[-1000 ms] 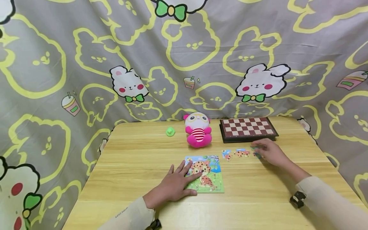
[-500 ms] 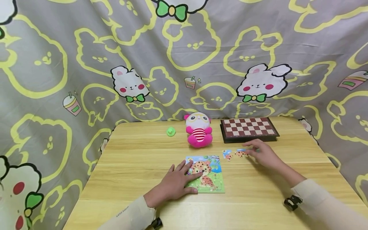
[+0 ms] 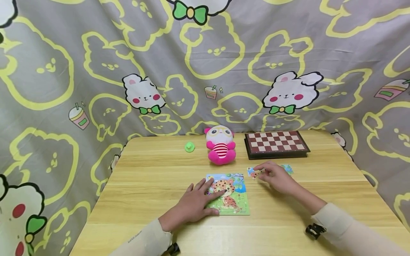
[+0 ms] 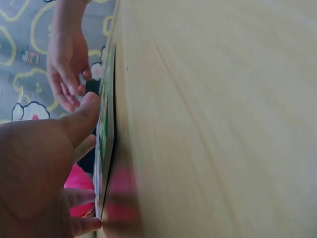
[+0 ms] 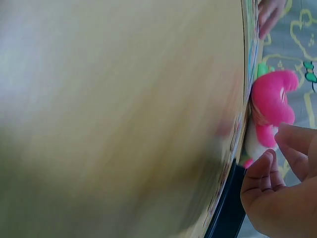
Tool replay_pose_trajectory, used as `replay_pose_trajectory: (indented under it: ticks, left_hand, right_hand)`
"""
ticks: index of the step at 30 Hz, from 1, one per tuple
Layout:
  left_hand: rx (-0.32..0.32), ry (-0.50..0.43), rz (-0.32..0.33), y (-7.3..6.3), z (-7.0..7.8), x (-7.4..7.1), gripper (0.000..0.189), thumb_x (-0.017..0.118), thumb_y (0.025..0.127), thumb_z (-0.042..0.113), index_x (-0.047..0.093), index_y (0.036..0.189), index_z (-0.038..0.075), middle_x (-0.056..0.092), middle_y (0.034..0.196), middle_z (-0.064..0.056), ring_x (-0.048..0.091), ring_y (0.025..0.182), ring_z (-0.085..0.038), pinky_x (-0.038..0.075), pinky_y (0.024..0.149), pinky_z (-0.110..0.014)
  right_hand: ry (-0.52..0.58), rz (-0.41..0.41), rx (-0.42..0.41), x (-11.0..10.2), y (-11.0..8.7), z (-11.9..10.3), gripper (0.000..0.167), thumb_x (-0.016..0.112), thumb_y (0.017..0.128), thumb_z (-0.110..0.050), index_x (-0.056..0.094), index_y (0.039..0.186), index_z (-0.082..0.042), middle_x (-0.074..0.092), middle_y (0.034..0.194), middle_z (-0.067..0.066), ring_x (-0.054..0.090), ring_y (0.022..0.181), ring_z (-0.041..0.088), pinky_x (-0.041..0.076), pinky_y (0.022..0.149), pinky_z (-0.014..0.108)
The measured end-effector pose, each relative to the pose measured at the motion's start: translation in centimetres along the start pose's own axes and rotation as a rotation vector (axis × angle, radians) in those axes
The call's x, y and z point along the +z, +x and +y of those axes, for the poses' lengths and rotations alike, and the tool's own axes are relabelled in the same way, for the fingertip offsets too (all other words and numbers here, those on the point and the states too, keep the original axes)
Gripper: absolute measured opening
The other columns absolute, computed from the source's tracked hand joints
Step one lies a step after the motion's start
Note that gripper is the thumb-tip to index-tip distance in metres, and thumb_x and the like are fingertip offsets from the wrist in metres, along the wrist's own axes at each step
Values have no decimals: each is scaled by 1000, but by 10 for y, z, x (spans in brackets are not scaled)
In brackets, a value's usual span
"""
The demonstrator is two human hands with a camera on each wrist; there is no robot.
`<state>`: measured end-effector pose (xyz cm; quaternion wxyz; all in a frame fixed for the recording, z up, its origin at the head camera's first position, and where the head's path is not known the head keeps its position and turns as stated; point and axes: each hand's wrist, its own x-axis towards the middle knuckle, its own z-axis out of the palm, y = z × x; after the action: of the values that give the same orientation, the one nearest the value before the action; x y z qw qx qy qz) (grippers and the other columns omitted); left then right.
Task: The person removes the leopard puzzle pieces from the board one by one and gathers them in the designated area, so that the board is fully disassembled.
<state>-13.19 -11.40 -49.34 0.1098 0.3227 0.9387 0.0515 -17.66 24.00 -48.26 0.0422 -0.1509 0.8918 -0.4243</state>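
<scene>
Small dark lettering [image 3: 135,237], too fine to read, runs along a pale beige left sleeve [image 3: 145,240], with a black wrist device [image 3: 174,249] beside its cuff [image 3: 164,233]. To the right of that sleeve, a matching right sleeve [image 3: 355,233] ends near a second black device [image 3: 315,231].

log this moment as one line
left hand: rests on square multicoloured leopard puzzle | right hand: loosely curled over colourful flat puzzle pieces, contact unclear | pink-and-white plush toy: behind puzzle

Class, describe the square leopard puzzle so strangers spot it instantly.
On the light wooden table, find the pink-white plush toy. Nearer the person lies the flat green-blue square leopard puzzle, partly under their left hand. It is larger than the small multicoloured picture pieces to its right.
</scene>
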Motion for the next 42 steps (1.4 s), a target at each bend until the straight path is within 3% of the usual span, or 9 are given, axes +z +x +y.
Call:
replay_pose_trajectory:
  ticks: [7,13,19,24,31,42]
  left_hand:
    - [-14,-47,28,-5,-6,3,76,51,96,71,28,162,43,14,173,-9,17,157,-40,25,117,-68]
    - [-64,-76,37,-11,-13,5,85,49,95,73,22,166,33,9,174,-10,9,158,-41,19,118,-71]
    - [-91,-65,51,-16,-17,5,89,45,97,73,20,167,24,10,173,-11,9,158,-41,18,116,-74]
    - [-104,-46,46,-17,-19,7,88,43,98,73,20,167,24,11,173,-12,9,158,-42,18,116,-75]
    - [-105,-29,28,-17,-19,6,89,46,97,73,22,167,23,14,172,-14,12,157,-44,21,114,-76]
    - [-129,-10,-4,-16,-18,5,89,41,97,75,18,167,25,9,173,-11,8,158,-41,20,115,-74]
  right_hand:
    - [37,-25,-28,18,2,-9,25,72,96,-6,73,121,-5,63,106,11,55,85,17,48,70,26]
    - [58,-62,-52,27,4,-20,26,72,96,-8,73,122,-5,64,107,10,54,85,17,48,70,25]
    - [83,-95,-37,38,5,-30,27,71,96,-7,72,123,-5,64,107,11,55,86,19,50,65,25]
    - [90,-124,-32,47,6,-37,28,71,97,-8,71,125,-4,64,109,12,56,86,17,52,64,25]
    - [98,-171,-72,62,9,-45,28,72,97,-8,72,124,-5,67,114,10,59,90,15,51,74,25]
    - [88,-223,-117,89,16,-63,30,75,94,-8,71,123,-4,68,104,5,60,87,11,51,76,25]
